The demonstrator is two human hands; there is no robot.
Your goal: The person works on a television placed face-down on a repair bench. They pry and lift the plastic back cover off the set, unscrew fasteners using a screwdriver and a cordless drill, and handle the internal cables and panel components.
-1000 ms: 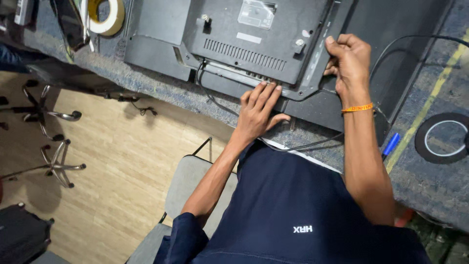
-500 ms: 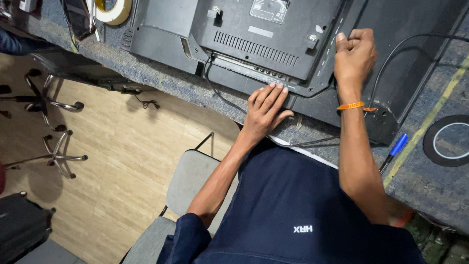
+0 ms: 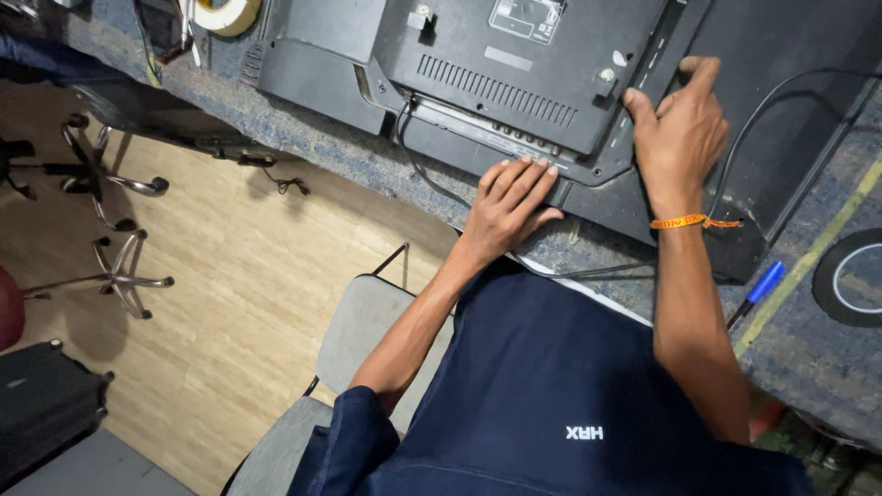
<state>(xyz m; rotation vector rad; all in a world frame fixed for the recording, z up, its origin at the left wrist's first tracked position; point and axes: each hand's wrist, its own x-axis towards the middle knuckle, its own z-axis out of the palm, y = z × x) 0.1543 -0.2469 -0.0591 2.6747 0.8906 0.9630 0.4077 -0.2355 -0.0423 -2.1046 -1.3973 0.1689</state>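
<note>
- The worktop, covered in blue-grey carpet, carries everything.
- A black flat-screen monitor lies face down on the worktop, back panel up, a black cable running from its lower edge.
- The left hand rests flat on the monitor's lower edge, fingers stretched out, gripping nothing.
- The right hand presses the back panel's right corner, fingers loosely curled, holding nothing.
- A tape roll sits at the far edge.
- A blue pen lies near the right forearm.
</note>
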